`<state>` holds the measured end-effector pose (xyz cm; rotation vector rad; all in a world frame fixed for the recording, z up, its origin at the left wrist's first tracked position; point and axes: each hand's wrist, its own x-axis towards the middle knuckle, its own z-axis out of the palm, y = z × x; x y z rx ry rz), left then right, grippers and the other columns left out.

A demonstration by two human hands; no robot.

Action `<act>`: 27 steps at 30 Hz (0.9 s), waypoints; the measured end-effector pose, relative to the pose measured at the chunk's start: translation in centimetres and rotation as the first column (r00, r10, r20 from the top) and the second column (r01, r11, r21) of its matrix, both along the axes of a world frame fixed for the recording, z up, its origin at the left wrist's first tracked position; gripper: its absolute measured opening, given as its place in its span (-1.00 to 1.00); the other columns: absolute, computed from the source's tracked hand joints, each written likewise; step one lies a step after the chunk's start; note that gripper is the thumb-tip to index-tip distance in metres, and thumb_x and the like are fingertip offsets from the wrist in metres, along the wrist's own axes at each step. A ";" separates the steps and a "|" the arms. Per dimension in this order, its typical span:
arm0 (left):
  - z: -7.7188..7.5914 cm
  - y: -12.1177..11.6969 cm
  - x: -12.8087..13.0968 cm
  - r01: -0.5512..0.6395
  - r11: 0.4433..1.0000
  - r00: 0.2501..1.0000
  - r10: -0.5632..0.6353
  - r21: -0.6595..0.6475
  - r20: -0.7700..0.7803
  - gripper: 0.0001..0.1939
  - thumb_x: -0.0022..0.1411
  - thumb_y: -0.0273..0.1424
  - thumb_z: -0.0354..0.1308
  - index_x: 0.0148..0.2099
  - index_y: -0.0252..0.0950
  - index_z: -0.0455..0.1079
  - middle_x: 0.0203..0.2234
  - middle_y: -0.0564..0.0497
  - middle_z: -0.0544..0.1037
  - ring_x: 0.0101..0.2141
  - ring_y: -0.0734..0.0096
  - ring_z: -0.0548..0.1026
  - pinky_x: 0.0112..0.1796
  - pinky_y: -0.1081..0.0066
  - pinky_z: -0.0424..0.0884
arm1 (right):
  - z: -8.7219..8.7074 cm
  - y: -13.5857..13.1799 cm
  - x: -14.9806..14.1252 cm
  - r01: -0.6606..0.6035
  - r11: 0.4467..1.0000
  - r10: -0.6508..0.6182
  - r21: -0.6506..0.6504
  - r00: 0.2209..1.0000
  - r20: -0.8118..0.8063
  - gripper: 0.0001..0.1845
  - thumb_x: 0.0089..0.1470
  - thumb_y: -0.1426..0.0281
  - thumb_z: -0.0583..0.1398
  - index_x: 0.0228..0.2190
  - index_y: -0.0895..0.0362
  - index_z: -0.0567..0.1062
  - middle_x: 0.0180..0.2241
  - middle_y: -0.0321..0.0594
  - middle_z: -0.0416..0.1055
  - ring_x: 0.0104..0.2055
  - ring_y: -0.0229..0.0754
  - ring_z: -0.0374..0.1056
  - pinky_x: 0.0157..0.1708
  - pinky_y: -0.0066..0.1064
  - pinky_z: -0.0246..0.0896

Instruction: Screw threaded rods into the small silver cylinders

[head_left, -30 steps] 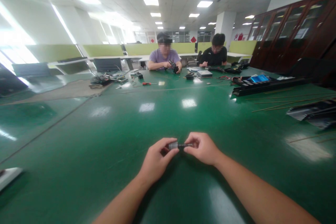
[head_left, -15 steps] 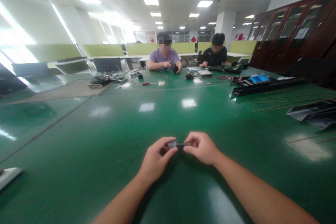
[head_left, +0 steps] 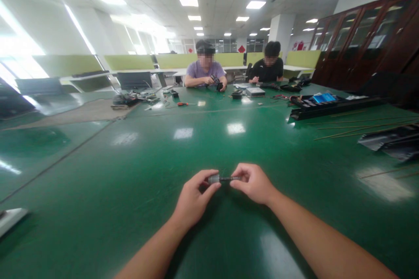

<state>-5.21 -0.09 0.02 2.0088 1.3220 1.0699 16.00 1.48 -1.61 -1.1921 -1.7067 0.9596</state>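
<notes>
Between the thumb and fingers of my left hand (head_left: pixel 196 196) is a small grey metal cylinder (head_left: pixel 214 178), lying sideways. A thin dark rod (head_left: pixel 225 179) reaches from the cylinder's right end to my right hand (head_left: pixel 250 183). The thumb and fingertips of that hand pinch the rod's far end. Whether rod and cylinder are one piece cannot be made out. Both hands are just above the green tabletop (head_left: pixel 157 152).
Two people (head_left: pixel 205 69) sit across the table. A red screwdriver (head_left: pixel 183 104), a pile of parts (head_left: pixel 132 99) and a white box (head_left: pixel 255 92) lie toward the far side. Long black channels (head_left: pixel 330 107) and thin rods (head_left: pixel 356 130) are at right. A white object (head_left: pixel 12 221) lies at left.
My hands have drawn slightly apart, and a little more of the dark rod shows between them. Both grips stay the same.
</notes>
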 end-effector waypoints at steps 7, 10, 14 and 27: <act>0.2 -0.1 0.1 -0.004 0.999 1.000 0.004 0.032 0.001 -0.74 0.21 -0.30 0.19 -0.06 -0.22 0.50 -0.16 -0.05 0.58 -0.22 0.29 0.55 -0.17 0.32 0.52 | 0.2 0.1 0.1 -0.004 1.000 0.003 -0.015 1.000 -0.012 -0.91 -0.10 0.42 0.29 -0.47 0.16 0.49 -0.64 -0.40 0.27 -0.61 -0.34 0.10 -0.60 -0.52 -0.02; 0.2 0.0 0.1 -0.008 0.999 1.000 0.008 0.038 0.004 -0.75 0.20 -0.31 0.20 -0.06 -0.21 0.49 -0.16 -0.03 0.58 -0.21 0.30 0.55 -0.15 0.32 0.51 | 0.2 0.1 0.1 0.000 1.000 0.000 -0.013 1.000 -0.021 -0.91 -0.10 0.42 0.28 -0.47 0.17 0.48 -0.63 -0.39 0.28 -0.60 -0.33 0.12 -0.59 -0.52 -0.02; 0.1 0.0 0.0 -0.015 0.999 1.000 0.015 0.035 0.001 -0.74 0.21 -0.31 0.19 -0.04 -0.21 0.48 -0.15 -0.04 0.57 -0.20 0.29 0.54 -0.14 0.30 0.51 | 0.2 0.1 0.1 0.001 1.000 -0.001 -0.008 1.000 -0.023 -0.91 -0.11 0.42 0.28 -0.47 0.17 0.49 -0.63 -0.39 0.27 -0.60 -0.34 0.10 -0.59 -0.52 -0.03; 0.1 0.1 -0.1 -0.020 0.999 1.000 0.020 0.032 0.011 -0.72 0.21 -0.30 0.18 -0.03 -0.21 0.48 -0.14 -0.05 0.57 -0.20 0.28 0.54 -0.14 0.29 0.51 | 0.0 0.3 0.2 0.003 1.000 -0.003 0.009 1.000 -0.018 -0.92 -0.11 0.44 0.28 -0.48 0.17 0.48 -0.63 -0.39 0.27 -0.60 -0.34 0.10 -0.60 -0.52 -0.05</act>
